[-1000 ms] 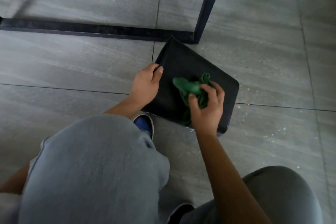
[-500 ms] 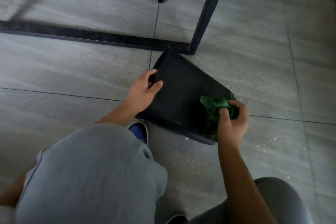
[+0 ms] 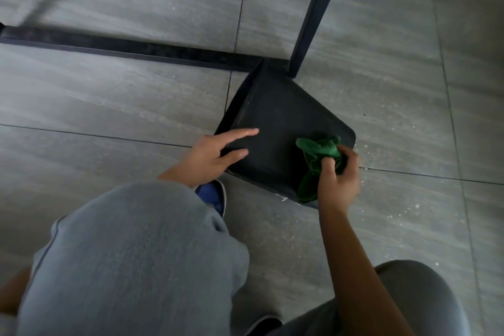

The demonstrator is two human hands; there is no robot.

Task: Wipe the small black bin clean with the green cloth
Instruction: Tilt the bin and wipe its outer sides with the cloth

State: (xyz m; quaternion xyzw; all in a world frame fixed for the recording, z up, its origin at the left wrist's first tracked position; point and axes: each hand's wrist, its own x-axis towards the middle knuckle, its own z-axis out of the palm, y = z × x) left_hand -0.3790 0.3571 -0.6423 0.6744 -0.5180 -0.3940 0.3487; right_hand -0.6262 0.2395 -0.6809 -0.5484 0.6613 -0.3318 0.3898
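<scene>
**Wiping the bin, right corner in hand**

Bin on its side on the floor, one broad black face up, far corner touching the foot of a black leg of some furniture. Right hand curled tight round the bunched cloth, pressing it on the bin's right corner, near the rounded edge; part of the cloth hanging down over the near edge. Left hand at the bin's left edge, grip apart: fingers straight and spread, forefinger and thumb laid flat on the black face, holding nothing. A blue shoe just beside the near edge, grey trousers below.

Step in hand, by judgement: wiping the upper face, with the right end being done and the middle and left part probably still to cover. Pale crumbs on the floor to the right of the bin.

Next move calls for: firm steadying from the left hand, since flat fingers alone may let the light bin slide; then dragging the cloth back across the face, and later turning the bin for the other sides and the inside, not seen here.
</scene>
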